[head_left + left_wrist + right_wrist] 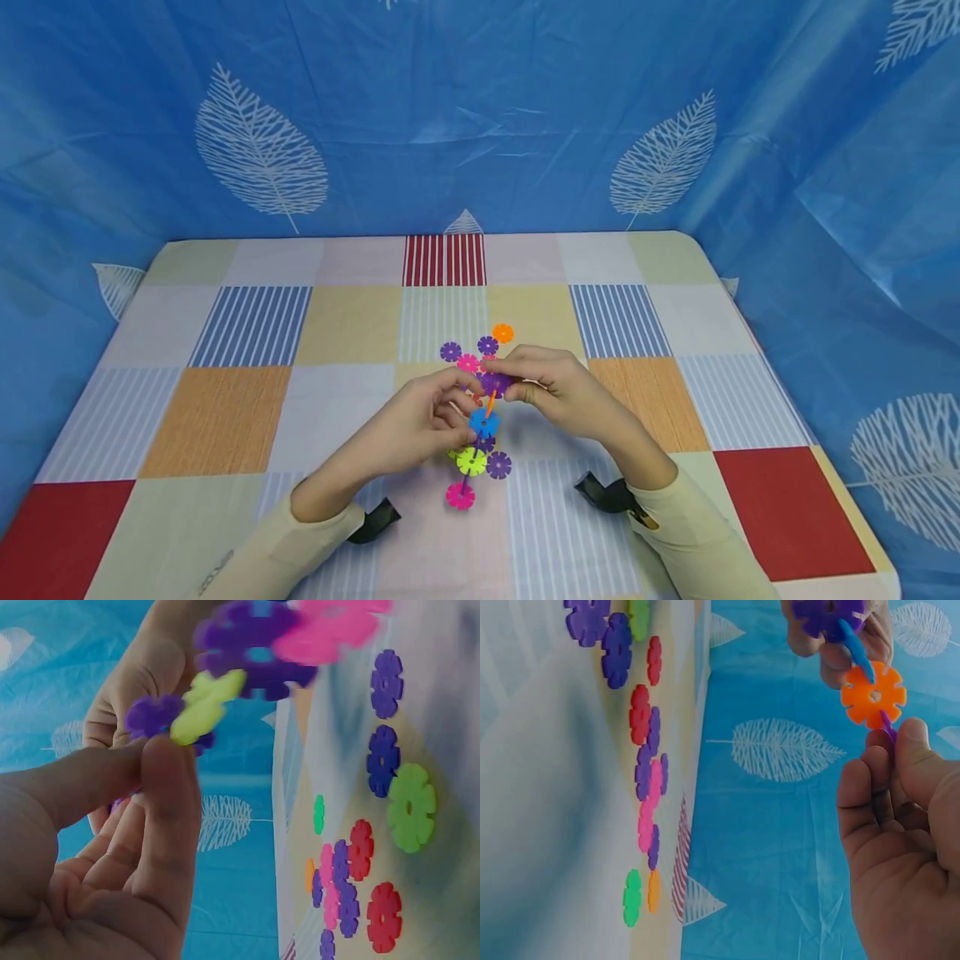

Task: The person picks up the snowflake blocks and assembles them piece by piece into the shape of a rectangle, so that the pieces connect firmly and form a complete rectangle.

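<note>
Between left hand point(422, 422) and right hand point(555, 385) runs a disc chain point(490, 419).

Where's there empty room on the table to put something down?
There's bare tablecloth from the left hand out to the left edge, from the right hand out to the right edge, and along the far edge by the blue curtain. It's crowded in the middle, where colourful discs lie near the hands holding the disc chain.

Both hands point(420, 421) point(558, 387) in fingertip pinches
</note>
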{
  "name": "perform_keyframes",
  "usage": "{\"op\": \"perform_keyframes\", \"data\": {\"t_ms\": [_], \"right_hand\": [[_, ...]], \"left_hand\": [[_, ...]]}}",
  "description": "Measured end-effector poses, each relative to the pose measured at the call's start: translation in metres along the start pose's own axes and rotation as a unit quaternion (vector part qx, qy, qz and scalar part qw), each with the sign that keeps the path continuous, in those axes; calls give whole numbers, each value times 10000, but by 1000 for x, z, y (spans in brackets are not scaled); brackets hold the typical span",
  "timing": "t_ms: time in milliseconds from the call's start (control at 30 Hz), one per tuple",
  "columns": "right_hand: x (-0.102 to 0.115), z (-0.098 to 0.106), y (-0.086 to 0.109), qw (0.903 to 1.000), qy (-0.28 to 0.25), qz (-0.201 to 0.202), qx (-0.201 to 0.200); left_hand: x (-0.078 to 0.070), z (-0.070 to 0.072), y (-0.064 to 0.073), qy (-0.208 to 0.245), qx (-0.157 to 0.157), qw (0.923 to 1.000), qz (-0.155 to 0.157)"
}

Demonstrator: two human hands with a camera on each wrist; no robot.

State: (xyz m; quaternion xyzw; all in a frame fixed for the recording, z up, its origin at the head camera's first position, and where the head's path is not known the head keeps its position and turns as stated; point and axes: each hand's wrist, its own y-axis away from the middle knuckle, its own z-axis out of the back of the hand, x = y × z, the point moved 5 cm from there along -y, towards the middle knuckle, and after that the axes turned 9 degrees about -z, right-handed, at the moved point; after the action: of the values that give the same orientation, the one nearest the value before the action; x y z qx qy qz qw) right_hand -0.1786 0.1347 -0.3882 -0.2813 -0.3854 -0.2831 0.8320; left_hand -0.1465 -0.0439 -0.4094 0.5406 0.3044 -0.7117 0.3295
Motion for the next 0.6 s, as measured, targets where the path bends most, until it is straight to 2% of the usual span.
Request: {"op": "perform_keyframes", "data": {"t_ms": [100, 167, 233, 333, 433, 500, 600], "right_hand": [[-1, -5, 0, 9997, 190, 29, 122], [-3, -8, 0, 9995, 261, 36, 166], [-4, -11, 1, 9994, 288, 35, 194], [-5, -15, 0, 9993, 300, -90, 199], [-6, -17, -1, 9992, 237, -255, 170], [-7, -18, -2, 9993, 160, -326, 115], [-7, -20, -5, 9995, 37, -294, 48]], "left_hand": [[4, -1, 0, 168, 79, 9998, 90], [6, -1, 1, 16, 38, 10000, 23], [7, 1, 0, -257, -143, 9995, -131], [8, 5, -2, -542, -598, 9957, -451], [8, 7, -5, -303, -851, 9932, -729], [8, 7, -6, -187, -838, 9924, -882], [6, 7, -6, -308, -657, 9921, -1021]]}}
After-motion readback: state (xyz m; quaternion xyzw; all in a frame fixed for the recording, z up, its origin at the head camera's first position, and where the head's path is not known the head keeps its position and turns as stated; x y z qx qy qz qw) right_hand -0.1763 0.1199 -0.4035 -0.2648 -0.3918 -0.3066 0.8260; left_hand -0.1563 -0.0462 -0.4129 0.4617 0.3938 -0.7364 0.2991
